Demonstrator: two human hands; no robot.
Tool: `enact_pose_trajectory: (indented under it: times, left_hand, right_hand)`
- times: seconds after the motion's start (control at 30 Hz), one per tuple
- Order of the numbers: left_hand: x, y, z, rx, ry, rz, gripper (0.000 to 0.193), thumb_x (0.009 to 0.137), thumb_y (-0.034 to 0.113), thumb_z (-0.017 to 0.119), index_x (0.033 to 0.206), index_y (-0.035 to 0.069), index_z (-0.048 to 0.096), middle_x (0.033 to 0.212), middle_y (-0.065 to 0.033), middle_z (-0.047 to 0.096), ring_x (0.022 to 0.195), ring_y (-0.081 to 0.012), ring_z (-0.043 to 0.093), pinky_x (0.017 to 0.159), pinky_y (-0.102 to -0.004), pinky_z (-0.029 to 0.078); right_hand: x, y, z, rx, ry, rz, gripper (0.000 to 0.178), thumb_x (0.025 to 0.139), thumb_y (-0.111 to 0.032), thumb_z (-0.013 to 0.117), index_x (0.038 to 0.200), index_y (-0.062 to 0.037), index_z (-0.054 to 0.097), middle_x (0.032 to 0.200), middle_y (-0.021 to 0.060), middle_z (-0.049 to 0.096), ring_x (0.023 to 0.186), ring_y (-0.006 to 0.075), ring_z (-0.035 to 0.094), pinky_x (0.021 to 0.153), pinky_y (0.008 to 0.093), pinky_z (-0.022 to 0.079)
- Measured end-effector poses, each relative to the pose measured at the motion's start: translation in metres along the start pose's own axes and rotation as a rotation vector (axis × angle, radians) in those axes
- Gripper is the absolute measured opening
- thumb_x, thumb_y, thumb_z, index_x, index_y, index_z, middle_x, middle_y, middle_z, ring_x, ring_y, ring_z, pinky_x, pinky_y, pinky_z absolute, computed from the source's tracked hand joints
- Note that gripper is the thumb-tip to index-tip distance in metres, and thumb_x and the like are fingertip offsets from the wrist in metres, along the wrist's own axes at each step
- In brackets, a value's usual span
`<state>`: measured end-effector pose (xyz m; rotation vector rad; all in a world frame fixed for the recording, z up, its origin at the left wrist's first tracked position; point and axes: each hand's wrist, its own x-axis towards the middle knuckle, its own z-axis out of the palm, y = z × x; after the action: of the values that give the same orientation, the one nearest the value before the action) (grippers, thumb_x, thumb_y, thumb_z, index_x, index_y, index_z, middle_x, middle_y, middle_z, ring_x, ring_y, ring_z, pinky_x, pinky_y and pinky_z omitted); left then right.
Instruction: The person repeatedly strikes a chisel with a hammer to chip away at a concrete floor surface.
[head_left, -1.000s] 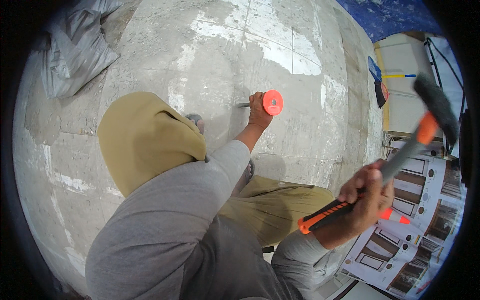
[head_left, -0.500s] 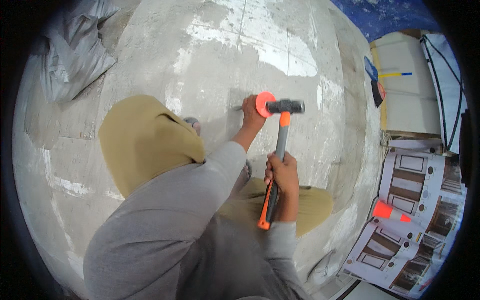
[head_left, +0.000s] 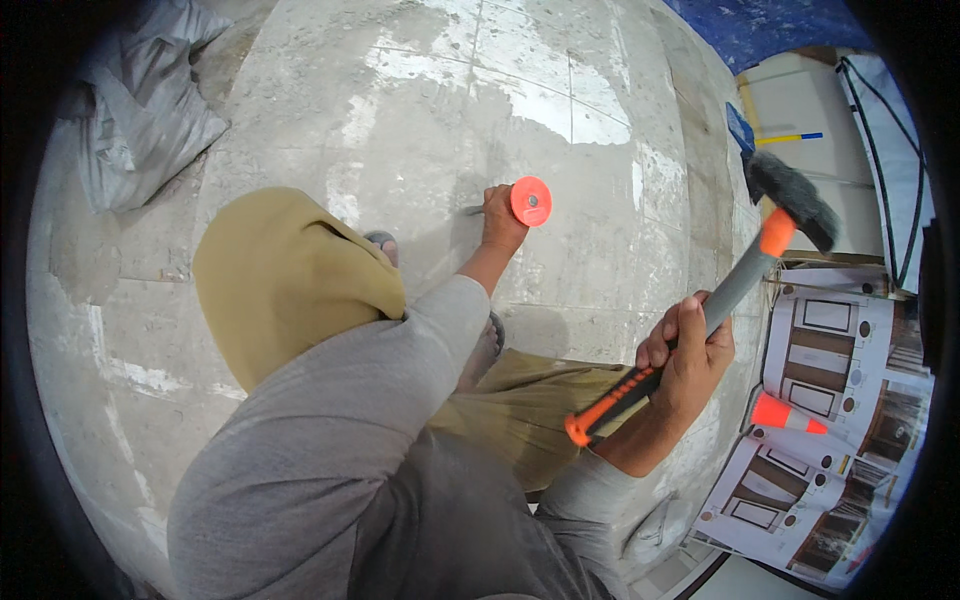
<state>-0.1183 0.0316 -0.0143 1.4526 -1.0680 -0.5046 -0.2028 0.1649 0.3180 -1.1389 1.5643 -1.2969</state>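
Chisel (head_left: 474,211) is mid-scene over the bare, scuffed floor (head_left: 420,120), bar poking out left of your left hand (head_left: 503,215). That hand is wrapped round its grip, right behind the red-orange guard disc (head_left: 531,202). Can't tell if the tip touches the floor. Your right hand (head_left: 690,350) is clenched on the club hammer (head_left: 738,285), head up and well apart from the disc, to its right. Your sandaled foot (head_left: 487,345) is near side of the chisel. White sack (head_left: 150,125) far left; blue tarp (head_left: 785,30) far right; orange cone (head_left: 785,412) right, by printed sheets (head_left: 825,335).
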Motion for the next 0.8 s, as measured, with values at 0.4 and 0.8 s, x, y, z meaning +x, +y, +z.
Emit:
enact_pose_trajectory:
  times: [0.4, 0.8]
  left_hand:
    - [0.001, -0.028, 0.002, 0.239, -0.155, 0.111, 0.013, 0.075, 0.015, 0.065, 0.088, 0.012, 0.064, 0.088, -0.0071, 0.057, 0.094, -0.0308, 0.049, 0.087, -0.0432, 0.039]
    - [-0.007, 0.032, 0.018, 0.123, -0.272, 0.132, 0.022, 0.071, 0.021, 0.071, 0.089, 0.012, 0.063, 0.089, -0.0067, 0.056, 0.09, -0.0292, 0.049, 0.082, -0.0403, 0.041]
  right_hand:
    - [0.002, 0.136, 0.0, -0.163, -0.219, 0.545, 0.017, 0.087, -0.012, 0.059, 0.083, 0.0008, 0.048, 0.061, 0.0053, 0.049, 0.041, 0.0124, 0.045, 0.035, 0.0292, 0.041]
    - [0.003, 0.18, -0.018, 0.091, -0.11, 0.753, 0.015, 0.087, -0.011, 0.058, 0.087, 0.0, 0.048, 0.065, 0.0051, 0.05, 0.044, 0.0112, 0.045, 0.038, 0.0283, 0.042]
